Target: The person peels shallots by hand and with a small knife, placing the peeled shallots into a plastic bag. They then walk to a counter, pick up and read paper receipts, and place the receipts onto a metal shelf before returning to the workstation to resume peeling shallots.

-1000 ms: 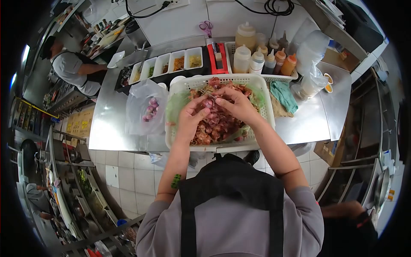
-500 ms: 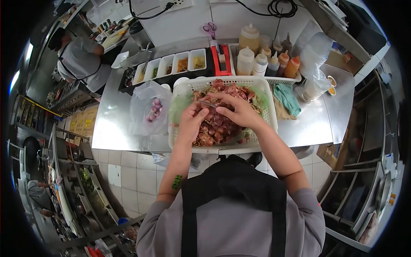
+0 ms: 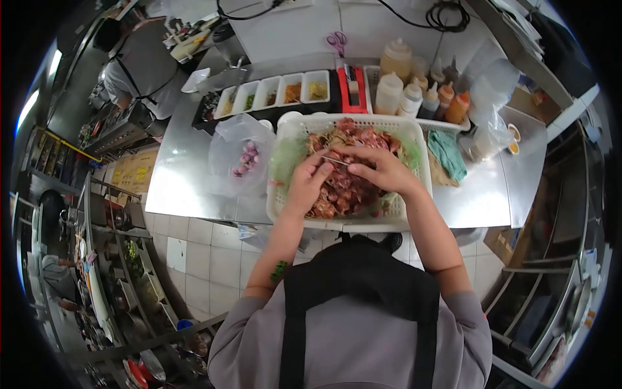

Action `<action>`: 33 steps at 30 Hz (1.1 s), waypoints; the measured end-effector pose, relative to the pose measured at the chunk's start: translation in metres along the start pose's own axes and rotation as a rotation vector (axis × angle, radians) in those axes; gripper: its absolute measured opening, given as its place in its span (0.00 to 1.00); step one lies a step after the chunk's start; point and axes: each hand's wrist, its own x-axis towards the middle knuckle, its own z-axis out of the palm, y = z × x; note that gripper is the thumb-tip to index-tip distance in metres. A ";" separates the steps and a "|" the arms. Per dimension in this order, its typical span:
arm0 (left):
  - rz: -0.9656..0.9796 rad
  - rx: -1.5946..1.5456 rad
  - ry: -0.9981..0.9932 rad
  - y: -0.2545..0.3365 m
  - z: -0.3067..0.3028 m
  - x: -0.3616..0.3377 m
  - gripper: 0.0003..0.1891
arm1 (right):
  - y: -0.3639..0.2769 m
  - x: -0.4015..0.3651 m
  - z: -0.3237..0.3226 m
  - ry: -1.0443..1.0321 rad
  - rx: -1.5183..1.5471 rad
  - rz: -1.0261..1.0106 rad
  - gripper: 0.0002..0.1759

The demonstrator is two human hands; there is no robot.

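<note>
Reddish-brown meat-like pieces [image 3: 332,197] are heaped in a white perforated basket [image 3: 420,214] with green plastic around them. Above the heap, my left hand [image 3: 310,180] and my right hand [image 3: 383,170] are close together. Between their fingers lies a thin metal tool [image 3: 337,161], pinched at its left end by my left hand and at its right end by my right hand. Whether a piece of meat is held along with it is too small to tell.
Left of the basket lies a plastic bag with small purple onions [image 3: 246,160]. Behind stand a row of seasoning trays [image 3: 293,91], a red holder [image 3: 353,91] and sauce bottles [image 3: 389,94]. A green cloth [image 3: 447,155] lies right. Another person [image 3: 146,71] stands far left.
The camera view has shifted, so the basket and counter appear further right. My hands stay over the meat, and the thin tool between them shows more clearly.
</note>
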 end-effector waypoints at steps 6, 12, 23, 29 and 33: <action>-0.039 -0.234 -0.037 -0.001 0.003 0.001 0.18 | -0.009 -0.001 0.001 -0.021 0.067 -0.010 0.22; -0.003 -0.157 -0.029 -0.002 0.002 0.001 0.18 | -0.008 0.000 0.004 0.014 0.064 -0.021 0.22; 0.070 0.196 -0.091 0.000 0.000 -0.003 0.11 | -0.004 0.003 0.015 0.108 0.137 -0.014 0.11; 0.044 0.018 0.018 0.013 0.021 0.003 0.13 | 0.002 0.004 0.017 0.198 0.223 0.063 0.08; -0.057 -0.271 0.057 0.003 0.013 0.007 0.17 | -0.001 0.004 0.021 0.225 0.145 -0.032 0.08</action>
